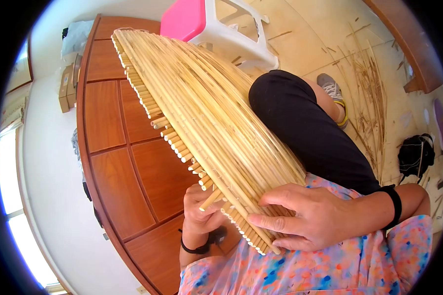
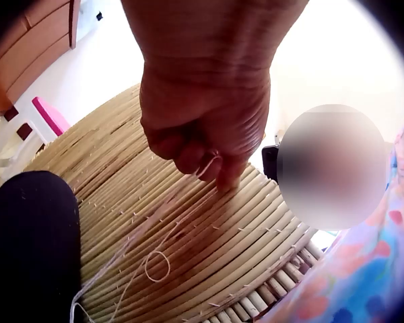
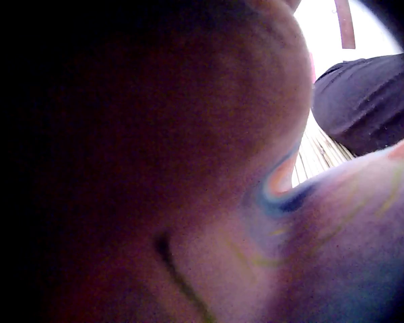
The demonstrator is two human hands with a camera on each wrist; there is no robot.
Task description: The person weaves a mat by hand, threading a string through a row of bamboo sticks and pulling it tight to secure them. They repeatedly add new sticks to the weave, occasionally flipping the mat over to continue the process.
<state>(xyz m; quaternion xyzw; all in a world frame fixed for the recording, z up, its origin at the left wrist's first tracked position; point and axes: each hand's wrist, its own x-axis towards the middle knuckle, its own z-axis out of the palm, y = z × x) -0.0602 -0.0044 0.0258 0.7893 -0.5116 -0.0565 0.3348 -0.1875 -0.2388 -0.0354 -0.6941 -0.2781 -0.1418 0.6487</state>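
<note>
A curved mat of pale reed stalks (image 1: 197, 93), bound with rows of small stitches, slants across the lap. My left hand (image 1: 200, 209) is at its left edge, partly behind the protruding stalk ends. In the left wrist view, the same hand (image 2: 202, 128) has its fingers curled against the stalks and holds a thin white thread (image 2: 148, 225), which trails down the mat with a small loop. Over the mat's near end lies my right hand (image 1: 315, 216), its fairly straight fingers resting on the stalks. The right wrist view is mostly dark and blurred, hiding that hand's work.
A knee in black cloth (image 1: 305, 118) presses close to the mat's right side. Beyond stands a white stool (image 1: 251, 39) with a pink seat. Loose stalks (image 1: 371, 98) litter the tiled floor near a black bag (image 1: 416, 155). A wooden cabinet (image 1: 106, 118) rises at left.
</note>
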